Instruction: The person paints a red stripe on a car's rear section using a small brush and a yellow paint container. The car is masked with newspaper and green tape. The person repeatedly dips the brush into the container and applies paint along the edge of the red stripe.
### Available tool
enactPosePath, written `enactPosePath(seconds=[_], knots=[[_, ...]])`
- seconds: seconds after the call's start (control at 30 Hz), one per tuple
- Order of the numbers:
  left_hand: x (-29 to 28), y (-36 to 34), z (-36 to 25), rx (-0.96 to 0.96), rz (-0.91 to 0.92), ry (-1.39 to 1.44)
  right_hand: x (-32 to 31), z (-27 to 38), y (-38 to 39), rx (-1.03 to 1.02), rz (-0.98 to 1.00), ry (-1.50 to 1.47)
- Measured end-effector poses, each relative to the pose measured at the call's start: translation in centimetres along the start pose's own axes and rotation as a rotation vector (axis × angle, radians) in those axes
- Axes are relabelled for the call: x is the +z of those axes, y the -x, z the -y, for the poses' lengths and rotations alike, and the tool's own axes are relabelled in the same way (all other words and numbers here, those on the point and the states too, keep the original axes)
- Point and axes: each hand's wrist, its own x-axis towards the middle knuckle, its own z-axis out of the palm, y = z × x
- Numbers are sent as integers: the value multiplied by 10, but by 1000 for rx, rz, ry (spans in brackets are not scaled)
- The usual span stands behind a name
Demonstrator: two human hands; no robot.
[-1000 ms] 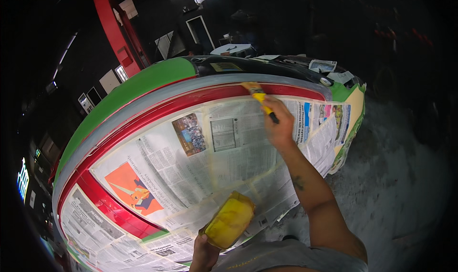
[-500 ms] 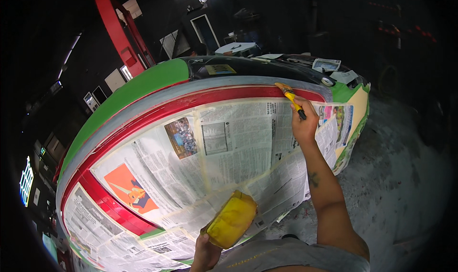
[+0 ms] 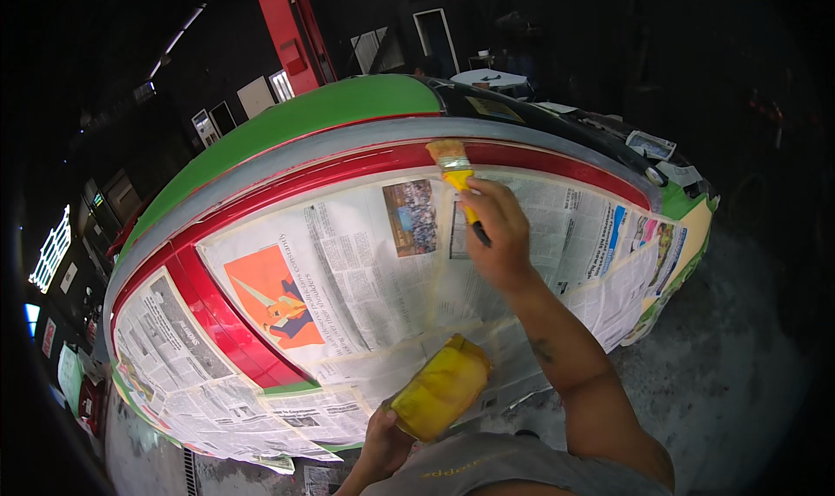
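Brush at the red strip of a papered car
Fingers of the right hand clamp its handle, bristles above the newspaper's top edge; those of the left hand grip a yellow container before the lower edge.

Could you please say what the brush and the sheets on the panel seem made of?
Brush: tan bristles, natural or synthetic; shiny, probably metal ferrule; smooth yellow-black handle, perhaps plastic or painted wood. Sheets: matte paper, apparently newsprint, given printed columns.
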Motion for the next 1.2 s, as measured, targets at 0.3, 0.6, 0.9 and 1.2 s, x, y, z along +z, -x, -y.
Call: enactPosePath(seconds=[0.3,0.6,0.9,1.2], knots=[[-42,12,-20,30,3,9,36,33,29,-33,34,29],[-61,10,-31,16,27,11,11,23,27,125,-81,99],[-57,6,-33,-25,14,9,10,17,31,57,-77,137],[-51,4,-28,3,26,3,30,33,27,-39,33,60]])
